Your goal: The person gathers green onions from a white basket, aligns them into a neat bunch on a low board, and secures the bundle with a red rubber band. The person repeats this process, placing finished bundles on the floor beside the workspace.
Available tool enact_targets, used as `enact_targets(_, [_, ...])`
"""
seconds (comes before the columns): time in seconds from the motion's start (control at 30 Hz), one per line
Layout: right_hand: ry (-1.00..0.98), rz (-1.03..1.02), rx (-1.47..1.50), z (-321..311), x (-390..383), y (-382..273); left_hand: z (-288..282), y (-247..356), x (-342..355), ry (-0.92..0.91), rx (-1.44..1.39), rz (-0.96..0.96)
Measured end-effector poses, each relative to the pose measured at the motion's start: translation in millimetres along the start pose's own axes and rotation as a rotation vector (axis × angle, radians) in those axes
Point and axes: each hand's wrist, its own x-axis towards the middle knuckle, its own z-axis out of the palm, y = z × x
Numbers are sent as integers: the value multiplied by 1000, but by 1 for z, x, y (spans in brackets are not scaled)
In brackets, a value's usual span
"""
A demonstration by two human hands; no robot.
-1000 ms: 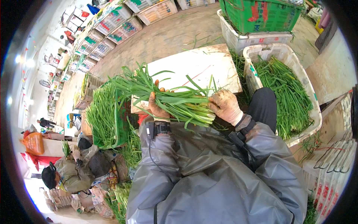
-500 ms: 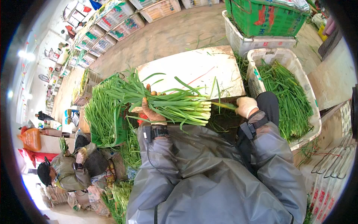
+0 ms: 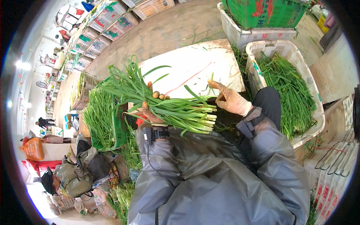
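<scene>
My left hand (image 3: pixel 152 114) is closed around a bunch of green stalks (image 3: pixel 178 112) that look like green garlic. Their long flat leaves fan out to the left, and the pale stem ends point right. The bunch lies across the near edge of a white board (image 3: pixel 191 71), above my lap. Just right of the stem ends is my right hand (image 3: pixel 233 100), in a pale, soiled covering. Its index finger stretches out to the left and the thumb stands apart. No held thing shows in it. A thin green scrap lies on the board near that fingertip.
At the left stands a green crate (image 3: pixel 120 129) heaped with stalks. A white crate (image 3: pixel 318 125) of greens is on the right. Behind it, a green basket (image 3: pixel 264 15) sits on a white crate. A person (image 3: pixel 77 174) sits at lower left. Wire handles (image 3: pixel 333 159) are at far right.
My right hand has let go of the yellowish-green leaf it pinched by the stem ends, rising slightly left with fingers spread. My left hand keeps the bunch, now tilted lower at its stem ends.
</scene>
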Motion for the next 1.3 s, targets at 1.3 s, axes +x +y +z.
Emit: enact_targets(1.3, [417, -575, -716, 13, 7, -22, -12, -24, 10, 284, 148, -188])
